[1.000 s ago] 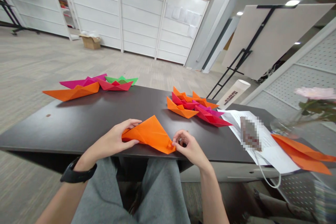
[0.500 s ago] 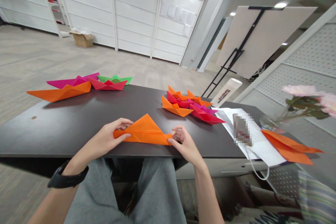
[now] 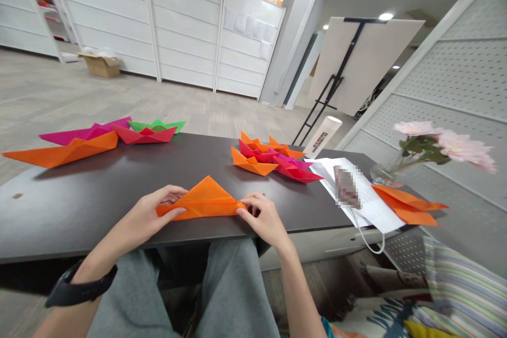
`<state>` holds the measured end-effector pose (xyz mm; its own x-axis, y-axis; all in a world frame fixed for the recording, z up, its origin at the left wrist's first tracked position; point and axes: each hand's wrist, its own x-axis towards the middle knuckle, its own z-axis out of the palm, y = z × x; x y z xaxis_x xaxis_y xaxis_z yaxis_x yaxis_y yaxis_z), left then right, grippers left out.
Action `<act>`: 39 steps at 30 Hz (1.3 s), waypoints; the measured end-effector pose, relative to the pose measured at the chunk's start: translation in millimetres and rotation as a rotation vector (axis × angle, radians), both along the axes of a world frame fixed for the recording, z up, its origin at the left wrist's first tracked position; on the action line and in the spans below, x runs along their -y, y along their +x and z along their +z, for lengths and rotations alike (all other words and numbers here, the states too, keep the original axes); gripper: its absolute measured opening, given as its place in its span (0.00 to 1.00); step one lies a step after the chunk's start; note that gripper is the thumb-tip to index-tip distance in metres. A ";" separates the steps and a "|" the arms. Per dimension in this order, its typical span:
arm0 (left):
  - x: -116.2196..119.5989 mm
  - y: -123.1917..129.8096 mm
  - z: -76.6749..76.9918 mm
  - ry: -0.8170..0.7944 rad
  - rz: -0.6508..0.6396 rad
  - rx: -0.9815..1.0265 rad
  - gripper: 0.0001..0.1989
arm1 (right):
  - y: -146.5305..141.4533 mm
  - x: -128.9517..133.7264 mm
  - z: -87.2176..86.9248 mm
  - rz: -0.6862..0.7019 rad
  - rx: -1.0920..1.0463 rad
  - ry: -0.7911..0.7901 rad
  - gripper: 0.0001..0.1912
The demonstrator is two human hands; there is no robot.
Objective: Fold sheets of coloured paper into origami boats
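Near the front edge of the dark table, a folded sheet of orange paper stands with its peak pointing up and a band along its lower edge. My left hand pinches its left end, thumb in front and fingers behind. At the right end, my right hand grips the paper's corner between thumb and curled fingers. Behind the right hand sits a cluster of folded paper boats in orange, red and magenta. Farther left lie more boats: an orange boat, a magenta one, a red one and a green one.
On the right are printed white sheets with a blurred-out item on top, loose orange paper, and pink flowers in a glass vase. A white cylinder stands by the far edge. A striped cloth is at lower right.
The camera view has turned to the right, so everything sits farther left. My right hand has slid inward along the paper's right end, its fingers closer on the corner.
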<state>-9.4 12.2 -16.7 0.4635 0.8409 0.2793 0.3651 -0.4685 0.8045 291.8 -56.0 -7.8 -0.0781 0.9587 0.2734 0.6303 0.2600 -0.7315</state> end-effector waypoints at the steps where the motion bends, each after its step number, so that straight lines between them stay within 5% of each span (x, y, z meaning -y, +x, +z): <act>1: -0.3 0.1 -0.2 -0.001 -0.002 0.003 0.19 | -0.5 1.3 1.4 0.031 0.019 0.001 0.09; 9: -0.4 -2.5 -3.7 -0.020 0.061 -0.003 0.21 | 1.2 2.8 3.6 0.085 0.002 0.012 0.14; 16: 8.9 0.5 7.7 -0.179 0.221 0.283 0.19 | 10.2 -1.2 1.8 0.050 -0.064 0.019 0.17; 33: 8.9 2.7 5.7 -0.258 0.147 0.239 0.22 | 13.4 -3.3 0.8 0.037 -0.104 -0.002 0.18; 39: 8.3 1.7 8.9 -0.068 0.054 0.120 0.12 | 13.5 -3.8 -0.3 0.059 -0.092 -0.012 0.18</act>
<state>-7.7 3.9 -7.8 0.3838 0.8826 0.2716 0.2879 -0.3938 0.8729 305.3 -52.2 -8.1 -0.1099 0.9563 0.2709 0.5444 0.2859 -0.7886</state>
